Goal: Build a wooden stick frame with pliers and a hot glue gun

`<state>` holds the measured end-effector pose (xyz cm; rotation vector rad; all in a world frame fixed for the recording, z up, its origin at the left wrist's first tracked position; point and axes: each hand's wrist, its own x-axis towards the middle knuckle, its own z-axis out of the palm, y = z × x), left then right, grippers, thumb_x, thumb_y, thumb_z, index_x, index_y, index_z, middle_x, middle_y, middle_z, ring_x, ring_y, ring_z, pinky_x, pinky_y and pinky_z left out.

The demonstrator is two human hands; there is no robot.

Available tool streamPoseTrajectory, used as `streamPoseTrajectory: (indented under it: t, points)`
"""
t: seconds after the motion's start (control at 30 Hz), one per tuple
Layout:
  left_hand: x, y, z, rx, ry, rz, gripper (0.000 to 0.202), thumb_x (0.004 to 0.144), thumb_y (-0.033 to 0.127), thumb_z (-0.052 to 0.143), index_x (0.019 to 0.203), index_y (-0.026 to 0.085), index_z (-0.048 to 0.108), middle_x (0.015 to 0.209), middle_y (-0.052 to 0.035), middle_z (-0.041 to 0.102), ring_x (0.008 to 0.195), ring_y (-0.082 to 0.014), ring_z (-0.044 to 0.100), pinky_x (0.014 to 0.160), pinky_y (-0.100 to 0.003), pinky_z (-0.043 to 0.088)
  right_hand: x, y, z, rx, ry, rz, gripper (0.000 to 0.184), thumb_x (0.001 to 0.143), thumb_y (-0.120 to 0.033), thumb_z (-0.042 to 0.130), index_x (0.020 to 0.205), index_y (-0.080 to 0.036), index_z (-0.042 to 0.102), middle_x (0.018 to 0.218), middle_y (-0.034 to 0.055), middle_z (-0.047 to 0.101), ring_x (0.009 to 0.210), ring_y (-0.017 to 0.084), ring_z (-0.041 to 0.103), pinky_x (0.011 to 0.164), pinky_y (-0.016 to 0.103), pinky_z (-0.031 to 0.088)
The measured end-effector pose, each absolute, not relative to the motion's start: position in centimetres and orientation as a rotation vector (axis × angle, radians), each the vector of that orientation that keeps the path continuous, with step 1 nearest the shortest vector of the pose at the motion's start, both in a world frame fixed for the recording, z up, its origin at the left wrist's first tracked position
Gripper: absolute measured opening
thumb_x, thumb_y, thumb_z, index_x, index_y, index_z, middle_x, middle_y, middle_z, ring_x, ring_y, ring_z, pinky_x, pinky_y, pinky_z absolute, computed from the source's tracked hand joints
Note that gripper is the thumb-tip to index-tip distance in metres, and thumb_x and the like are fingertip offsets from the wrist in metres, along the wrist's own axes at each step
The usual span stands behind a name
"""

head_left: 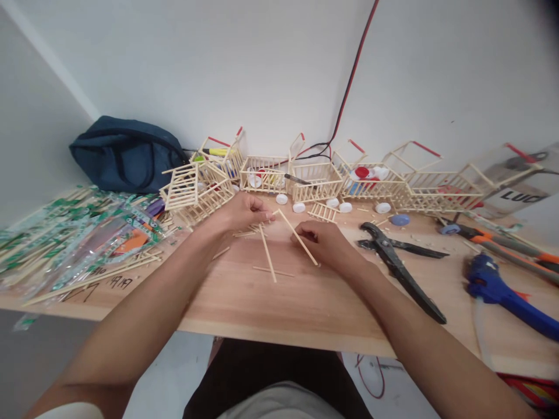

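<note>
Smooth wooden table (305,302): both hands (244,212) (325,241) pinch thin, pale bamboo sticks (299,237).

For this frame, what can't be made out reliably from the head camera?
- Left hand fingertips: curled under, so their grip on the thin wooden sticks is hidden.
- Right hand: its fingers cover the end of the slanted stick.
- Blue glue gun: cut off by the right edge.
- Green-printed plastic packets: blurred, print unreadable.
- Contents of the stick-built carts: too small behind the slats.
</note>
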<state>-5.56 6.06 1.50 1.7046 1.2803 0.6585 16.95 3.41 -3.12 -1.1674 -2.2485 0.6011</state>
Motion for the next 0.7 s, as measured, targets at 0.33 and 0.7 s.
streamPoseTrajectory:
  t: [0.33, 0.7]
  points:
    - [-7.0, 6.6, 2.0, 1.77, 1.223, 0.601, 0.028, 0.066, 0.037, 0.073, 0.075, 0.01, 0.072, 0.071, -0.0055, 0.071, 0.066, -0.0148, 0.061, 0.064, -0.025, 0.045, 15.8, 1.2, -2.0, -1.007, -2.552, 0.652, 0.021, 0.078, -0.038, 0.068, 0.084, -0.019, 0.061, 0.082, 0.0008, 0.062, 0.074, 0.014, 0.051, 0.066, 0.025, 0.035]
    - [-7.4, 6.4, 2.5, 1.8, 1.222, 0.534, 0.029, 0.066, 0.038, 0.072, 0.076, 0.011, 0.074, 0.064, -0.0028, 0.067, 0.056, -0.0099, 0.052, 0.054, -0.021, 0.035, 16.2, 1.3, -0.8, -1.174, -2.81, 0.37, 0.01, 0.085, -0.023, 0.057, 0.078, -0.018, 0.062, 0.081, 0.0039, 0.066, 0.077, 0.017, 0.056, 0.071, 0.027, 0.034]
